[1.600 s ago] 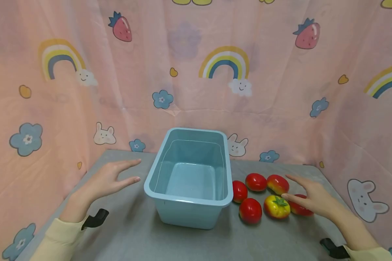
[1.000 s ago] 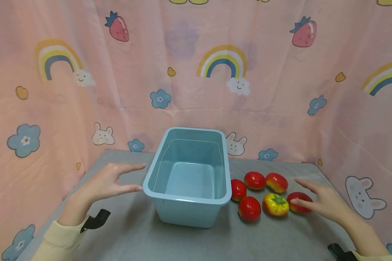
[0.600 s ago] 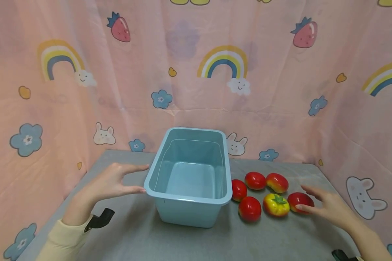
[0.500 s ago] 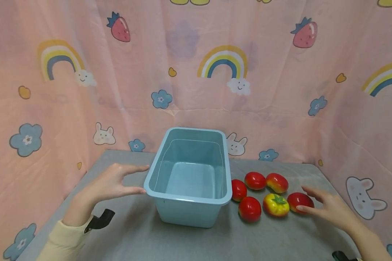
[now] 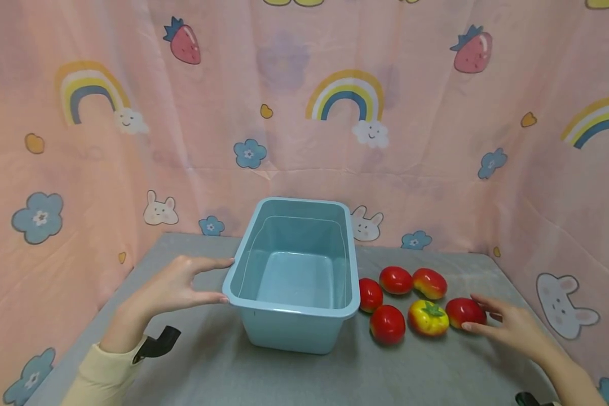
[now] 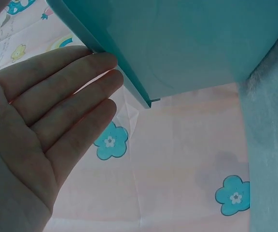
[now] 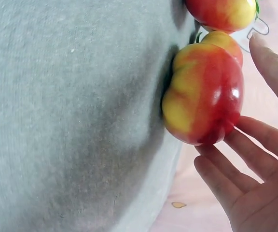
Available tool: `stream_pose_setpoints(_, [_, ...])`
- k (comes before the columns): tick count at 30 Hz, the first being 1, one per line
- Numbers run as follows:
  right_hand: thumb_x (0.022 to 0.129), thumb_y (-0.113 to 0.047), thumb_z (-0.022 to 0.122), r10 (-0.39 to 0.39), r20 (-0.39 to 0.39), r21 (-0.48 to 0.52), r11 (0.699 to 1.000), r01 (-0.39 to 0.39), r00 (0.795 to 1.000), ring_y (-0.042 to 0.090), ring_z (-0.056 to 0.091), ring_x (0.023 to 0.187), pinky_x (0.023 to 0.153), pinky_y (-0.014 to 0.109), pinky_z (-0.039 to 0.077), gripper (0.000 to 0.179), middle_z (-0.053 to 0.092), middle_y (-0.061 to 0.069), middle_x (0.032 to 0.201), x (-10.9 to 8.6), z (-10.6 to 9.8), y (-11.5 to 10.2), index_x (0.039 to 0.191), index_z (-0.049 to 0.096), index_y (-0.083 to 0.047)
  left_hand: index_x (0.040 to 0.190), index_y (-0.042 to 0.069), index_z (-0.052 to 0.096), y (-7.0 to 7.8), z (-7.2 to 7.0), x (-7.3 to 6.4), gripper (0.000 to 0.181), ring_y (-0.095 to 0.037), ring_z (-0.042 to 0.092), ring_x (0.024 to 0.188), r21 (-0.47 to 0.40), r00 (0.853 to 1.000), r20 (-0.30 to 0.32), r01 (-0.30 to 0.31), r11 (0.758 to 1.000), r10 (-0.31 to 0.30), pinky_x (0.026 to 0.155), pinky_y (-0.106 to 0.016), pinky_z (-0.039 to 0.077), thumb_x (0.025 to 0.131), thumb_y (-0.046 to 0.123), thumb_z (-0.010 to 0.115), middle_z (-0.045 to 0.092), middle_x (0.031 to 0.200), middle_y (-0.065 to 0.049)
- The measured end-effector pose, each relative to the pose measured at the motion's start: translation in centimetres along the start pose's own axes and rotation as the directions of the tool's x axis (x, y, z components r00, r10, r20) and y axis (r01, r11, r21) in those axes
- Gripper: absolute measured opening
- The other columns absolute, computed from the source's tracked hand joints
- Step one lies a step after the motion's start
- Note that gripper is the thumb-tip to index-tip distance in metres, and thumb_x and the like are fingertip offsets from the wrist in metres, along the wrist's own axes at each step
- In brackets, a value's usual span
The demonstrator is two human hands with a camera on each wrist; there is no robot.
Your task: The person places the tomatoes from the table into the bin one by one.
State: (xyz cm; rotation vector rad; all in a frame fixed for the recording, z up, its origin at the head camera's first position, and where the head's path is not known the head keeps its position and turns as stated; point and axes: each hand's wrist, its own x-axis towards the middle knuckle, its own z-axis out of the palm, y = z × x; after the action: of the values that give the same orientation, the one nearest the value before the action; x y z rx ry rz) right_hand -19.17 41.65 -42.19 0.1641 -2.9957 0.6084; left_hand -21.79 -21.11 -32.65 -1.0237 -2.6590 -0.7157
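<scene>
A light blue plastic bin (image 5: 294,330) stands in the middle of the grey table. My left hand (image 5: 175,285) is at its left side, fingers fairly straight, with index finger and thumb touching or almost touching the rim. The left wrist view shows the left hand's flat fingers (image 6: 66,87) beside the bin rim (image 6: 129,79). At the right, my right hand (image 5: 512,327) spreads around a red toy tomato (image 5: 464,313). In the right wrist view, the fingers (image 7: 221,169) reach the end of this red-and-yellow tomato (image 7: 206,96), while the thumb stands apart from it.
Several more toy tomatoes lie between the bin and my right hand: a yellow one (image 5: 428,318) with a green calyx, red ones (image 5: 388,325) near the bin, and another (image 5: 429,283) behind. A pink printed curtain (image 5: 294,141) hangs behind the table.
My left hand has moved right to the bin's rim. My right hand has shifted right and down, away from above the tomatoes, then in around the rightmost one. The tomatoes stay put.
</scene>
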Motion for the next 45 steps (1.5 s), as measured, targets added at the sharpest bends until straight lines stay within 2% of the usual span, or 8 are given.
stream_pose_setpoints(15, [0.072, -0.048, 0.078, 0.025, 0.014, 0.008, 1.0, -0.025, 1.0, 0.044, 0.061, 0.096, 0.074, 0.049, 0.056, 0.083, 0.057, 0.034, 0.119, 1.0, 0.6, 0.8, 0.13, 0.051, 0.006, 0.127, 0.016, 0.062, 0.1, 0.0, -0.1, 0.065, -0.013, 0.062, 0.112, -0.018, 1.0, -0.013, -0.003, 1.0, 0.003, 0.088, -0.037, 0.054, 0.074, 0.052, 0.074, 0.065, 0.123, 0.006])
stream_pose_setpoints(20, [0.071, -0.044, 0.08, 0.011, 0.012, 0.007, 1.0, -0.011, 1.0, 0.044, 0.061, 0.094, 0.072, 0.05, 0.056, 0.081, 0.056, 0.035, 0.118, 1.1, 0.8, 1.1, 0.129, 0.052, 0.005, 0.127, 0.016, 0.062, 0.2, 0.0, 0.1, 0.065, -0.012, 0.062, 0.112, -0.026, 1.0, -0.007, 0.001, 1.0, -0.001, 0.086, -0.034, 0.054, 0.074, 0.052, 0.074, 0.064, 0.123, 0.006])
stream_pose_setpoints(28, [0.073, -0.048, 0.077, 0.053, 0.039, 0.022, 0.998, -0.054, 0.998, 0.047, 0.059, 0.096, 0.073, 0.052, 0.055, 0.083, 0.053, 0.036, 0.121, 1.4, 1.2, 1.4, 0.13, 0.049, 0.004, 0.128, 0.017, 0.061, 0.1, 0.0, 0.3, 0.067, -0.013, 0.062, 0.113, -0.035, 1.0, 0.008, 0.015, 0.999, -0.015, 0.085, -0.033, 0.054, 0.074, 0.054, 0.074, 0.064, 0.124, 0.005])
stream_pose_setpoints(38, [0.074, -0.049, 0.076, 0.09, 0.065, 0.031, 0.995, -0.092, 0.994, 0.048, 0.058, 0.096, 0.073, 0.053, 0.055, 0.084, 0.051, 0.037, 0.123, 1.7, 1.5, 1.7, 0.133, 0.045, 0.003, 0.128, 0.017, 0.061, 0.0, 0.1, 0.2, 0.068, -0.013, 0.061, 0.115, -0.041, 1.0, 0.01, 0.03, 0.999, -0.029, 0.091, -0.039, 0.052, 0.073, 0.054, 0.074, 0.064, 0.124, 0.006])
stream_pose_setpoints(45, [0.073, -0.05, 0.076, 0.081, 0.066, 0.048, 0.995, -0.084, 0.995, 0.046, 0.059, 0.096, 0.072, 0.052, 0.056, 0.085, 0.051, 0.036, 0.123, 1.6, 1.7, 1.8, 0.133, 0.046, 0.002, 0.129, 0.017, 0.061, 0.1, 0.1, 0.1, 0.069, -0.014, 0.061, 0.115, -0.045, 0.999, 0.017, 0.047, 0.998, -0.046, 0.092, -0.04, 0.052, 0.073, 0.056, 0.073, 0.064, 0.125, 0.005])
